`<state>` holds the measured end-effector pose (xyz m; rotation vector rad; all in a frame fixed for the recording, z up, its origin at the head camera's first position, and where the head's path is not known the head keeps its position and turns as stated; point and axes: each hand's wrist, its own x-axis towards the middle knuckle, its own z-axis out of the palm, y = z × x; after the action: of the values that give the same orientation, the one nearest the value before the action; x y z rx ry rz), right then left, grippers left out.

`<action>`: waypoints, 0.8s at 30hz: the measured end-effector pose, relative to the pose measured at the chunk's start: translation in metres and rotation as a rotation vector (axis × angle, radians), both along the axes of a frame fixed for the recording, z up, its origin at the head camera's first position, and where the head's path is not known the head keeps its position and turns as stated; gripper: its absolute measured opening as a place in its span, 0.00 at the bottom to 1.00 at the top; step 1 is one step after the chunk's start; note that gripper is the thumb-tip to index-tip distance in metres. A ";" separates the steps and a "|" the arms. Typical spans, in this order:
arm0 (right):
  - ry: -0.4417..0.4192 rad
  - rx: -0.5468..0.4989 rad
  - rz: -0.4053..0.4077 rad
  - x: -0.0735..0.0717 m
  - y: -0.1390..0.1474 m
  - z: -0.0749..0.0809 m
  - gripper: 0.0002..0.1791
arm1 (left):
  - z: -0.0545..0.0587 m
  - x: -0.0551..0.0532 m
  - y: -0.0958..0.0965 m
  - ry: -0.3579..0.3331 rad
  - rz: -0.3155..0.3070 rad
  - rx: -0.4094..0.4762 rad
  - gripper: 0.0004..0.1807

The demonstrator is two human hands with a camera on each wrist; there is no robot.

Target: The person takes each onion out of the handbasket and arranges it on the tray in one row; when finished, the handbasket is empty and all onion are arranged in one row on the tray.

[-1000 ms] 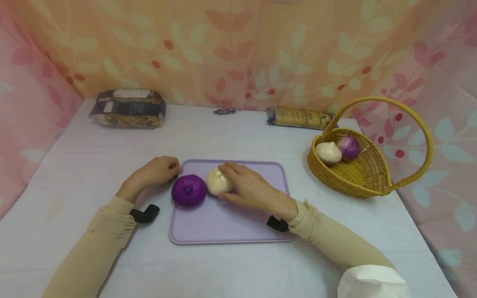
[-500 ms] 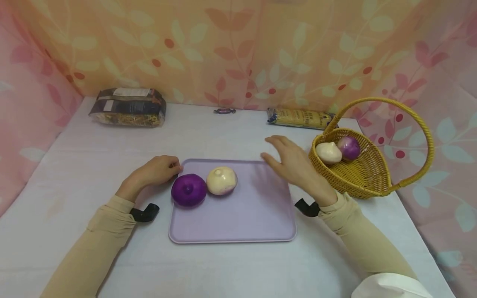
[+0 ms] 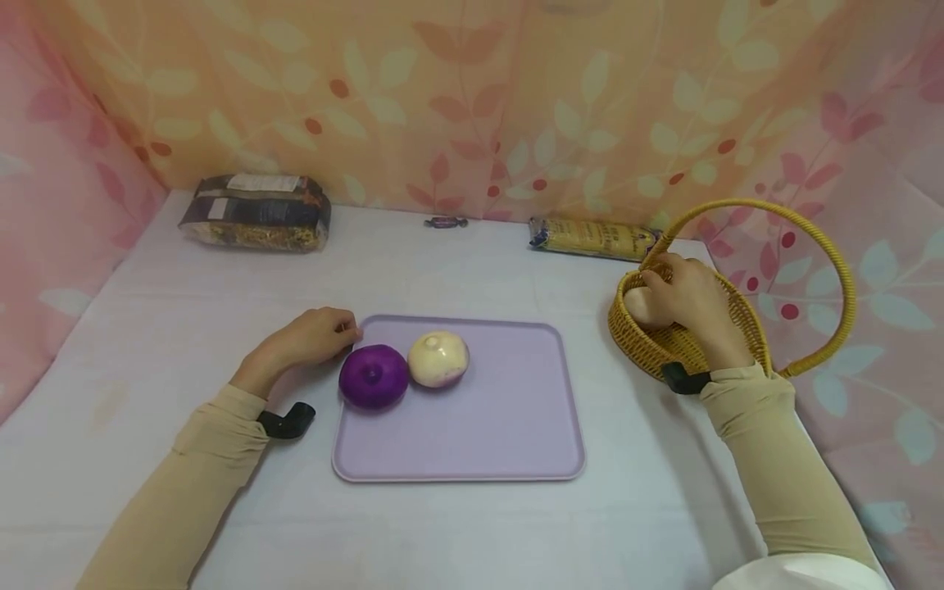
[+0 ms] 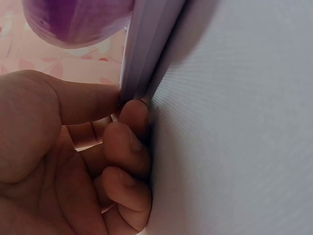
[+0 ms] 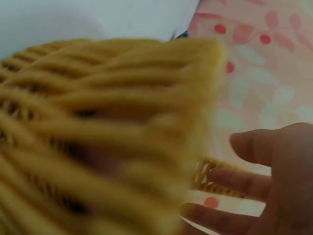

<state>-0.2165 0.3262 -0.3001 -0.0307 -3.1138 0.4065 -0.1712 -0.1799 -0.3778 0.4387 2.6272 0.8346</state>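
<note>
On the lilac tray, a purple turnip lies beside another turnip with its pale side up. My left hand is at the tray's back left corner; in the left wrist view its thumb and curled index finger pinch the tray rim. At the right, my right hand reaches into the wicker basket. Its fingers are spread over a pale turnip, and the hand hides the purple one there. The right wrist view shows relaxed, parted fingers beyond the blurred basket side.
A dark bag of food stands at the back left. A small wrapped candy and a yellow packet lie along the back edge. The basket's tall handle arches beside my right wrist. Patterned curtains enclose the table.
My right hand has let go of the pale turnip on the tray and moved right, into the basket. The left hand has stayed at the tray corner.
</note>
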 end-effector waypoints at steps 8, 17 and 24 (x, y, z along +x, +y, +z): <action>-0.147 0.046 0.055 -0.007 0.008 -0.005 0.33 | -0.001 -0.001 0.000 0.001 0.003 -0.002 0.12; -0.284 0.097 0.072 -0.004 0.010 -0.009 0.39 | -0.001 -0.002 -0.001 0.001 0.000 0.004 0.11; -0.282 0.072 0.061 0.001 0.011 -0.008 0.41 | -0.003 -0.002 -0.001 -0.001 -0.001 -0.002 0.12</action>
<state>-0.2154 0.3375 -0.3085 0.0082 -3.4122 0.3149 -0.1735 -0.1810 -0.3813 0.4397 2.6266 0.8320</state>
